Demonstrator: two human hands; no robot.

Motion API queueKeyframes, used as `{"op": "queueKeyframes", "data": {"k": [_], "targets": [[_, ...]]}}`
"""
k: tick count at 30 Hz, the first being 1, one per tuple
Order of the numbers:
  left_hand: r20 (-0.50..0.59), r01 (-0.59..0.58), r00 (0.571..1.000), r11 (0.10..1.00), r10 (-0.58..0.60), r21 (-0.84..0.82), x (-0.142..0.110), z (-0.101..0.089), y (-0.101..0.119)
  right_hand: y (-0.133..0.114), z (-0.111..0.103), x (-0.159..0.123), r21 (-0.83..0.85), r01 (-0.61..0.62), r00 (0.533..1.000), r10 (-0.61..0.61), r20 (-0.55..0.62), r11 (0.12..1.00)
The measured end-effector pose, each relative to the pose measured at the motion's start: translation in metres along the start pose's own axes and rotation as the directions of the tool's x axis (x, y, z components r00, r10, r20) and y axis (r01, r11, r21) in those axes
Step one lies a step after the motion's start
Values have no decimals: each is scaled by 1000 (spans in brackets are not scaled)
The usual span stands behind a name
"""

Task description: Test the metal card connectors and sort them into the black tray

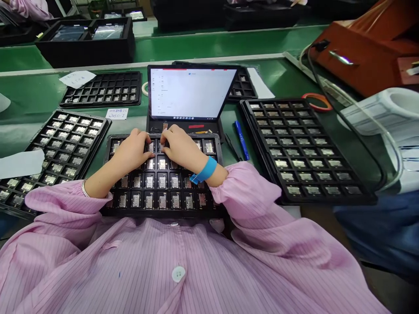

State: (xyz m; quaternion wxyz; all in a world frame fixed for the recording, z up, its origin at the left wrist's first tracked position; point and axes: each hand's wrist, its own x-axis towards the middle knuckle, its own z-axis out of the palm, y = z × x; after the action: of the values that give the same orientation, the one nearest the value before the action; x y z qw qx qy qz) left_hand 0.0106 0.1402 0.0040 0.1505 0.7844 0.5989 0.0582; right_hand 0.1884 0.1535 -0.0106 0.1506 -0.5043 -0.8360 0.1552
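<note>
A black compartment tray lies in front of me, filled with rows of small silver circuit boards. Over its upper left part is my left hand, thumb and forefinger apart beside one of the boards. My right hand is just to the right, its fingers curled inward close together over a top-row compartment; what they pinch, if anything, is too small to make out. A short copper-coloured strip shows just beyond the right fingertips. Behind the tray stands an open laptop-like screen, lit white.
More filled trays stand at left and right; a part-filled tray is behind. A blue marker and dark tweezers lie right of the screen. Cables run past an orange-brown box.
</note>
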Motion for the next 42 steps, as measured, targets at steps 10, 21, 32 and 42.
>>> {"op": "queueKeyframes", "data": {"k": [10, 21, 32, 42], "targets": [[-153, -67, 988, 933, 13, -353, -10, 2, -4, 3, -12, -14, 451, 10, 990, 54, -128, 893], [208, 216, 976, 191, -62, -957, -105, -25, 36, -34, -63, -113, 789, -138, 990, 70, 120, 598], [355, 352, 935, 111, 3, -929, -111, 0, 60, -36, -18, -143, 825, -150, 971, 240, 18, 544], [382, 384, 923, 168, -48, -908, -104, 9, 65, -29, -14, -148, 858, -113, 976, 216, 3, 500]]}}
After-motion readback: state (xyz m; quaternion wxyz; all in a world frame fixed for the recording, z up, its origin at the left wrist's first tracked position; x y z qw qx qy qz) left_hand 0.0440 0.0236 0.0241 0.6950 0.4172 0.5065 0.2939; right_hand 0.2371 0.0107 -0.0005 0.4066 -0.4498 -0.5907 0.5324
